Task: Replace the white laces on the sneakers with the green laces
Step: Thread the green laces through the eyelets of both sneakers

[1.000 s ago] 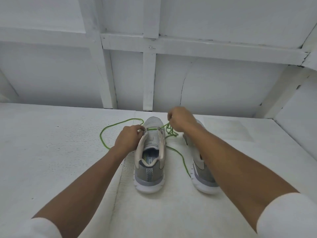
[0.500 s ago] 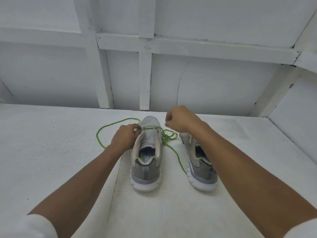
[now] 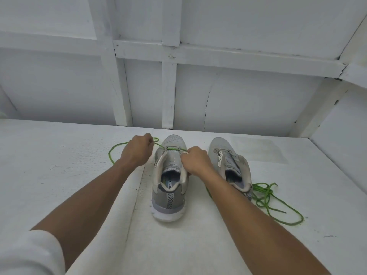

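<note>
Two hands pinch the thin green lace [image 3: 172,149] across the toe eyelets of the grey mesh sneaker [image 3: 168,195]: left hand [image 3: 137,151] out sideways, right hand [image 3: 195,161] at the eyelet, probably to even its ends

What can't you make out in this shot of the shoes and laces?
Head view:
- Right hand: fingertips behind its knuckles; pinching lace or left shoe, unclear.
- Lace between the shoes, and the right shoe heel: mostly under the right forearm.
- Insole print: partly behind the heel collar.
- Green blur: cut off by the left edge.
</note>
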